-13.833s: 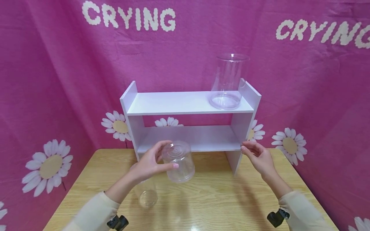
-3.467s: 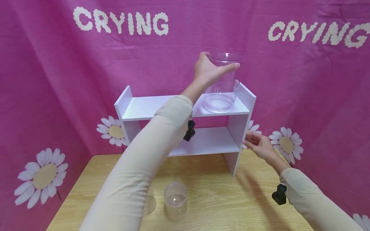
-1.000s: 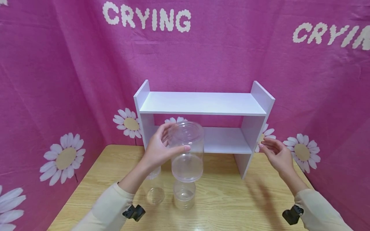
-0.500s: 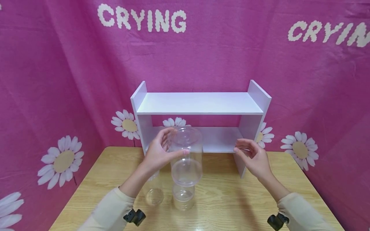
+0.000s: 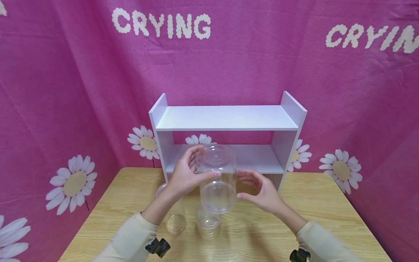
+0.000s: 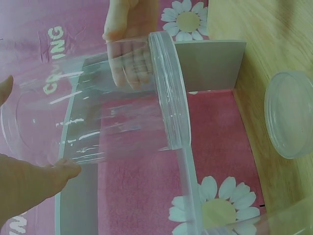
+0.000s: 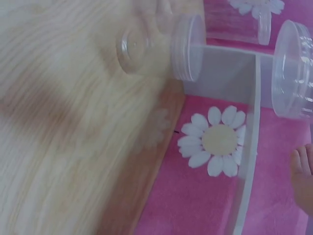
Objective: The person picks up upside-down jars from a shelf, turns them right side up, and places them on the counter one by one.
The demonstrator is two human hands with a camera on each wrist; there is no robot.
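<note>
My left hand (image 5: 184, 178) grips a large clear plastic jar (image 5: 217, 185) near its upper end, thumb in front and fingers behind. The jar hangs above the table with its thick ringed end (image 6: 168, 93) downward. My right hand (image 5: 262, 191) is beside the jar's right side, thumb and fingers apart, fingertips right at the wall. Below the held jar, a smaller clear jar (image 5: 209, 227) stands on the table and overlaps it in the head view. Another clear container (image 5: 176, 222) stands left of that, partly hidden by my left wrist.
A white two-tier shelf (image 5: 226, 118) stands at the back of the wooden table (image 5: 294, 225), its lower board (image 5: 258, 160) partly behind the jar and hands. A pink curtain (image 5: 245, 65) with daisies and lettering hangs close behind and on both sides.
The large jar has left the upper shelf's right end and is in my left hand. The smaller jar, earlier held, stands on the table. My right hand has moved left from the shelf's side.
</note>
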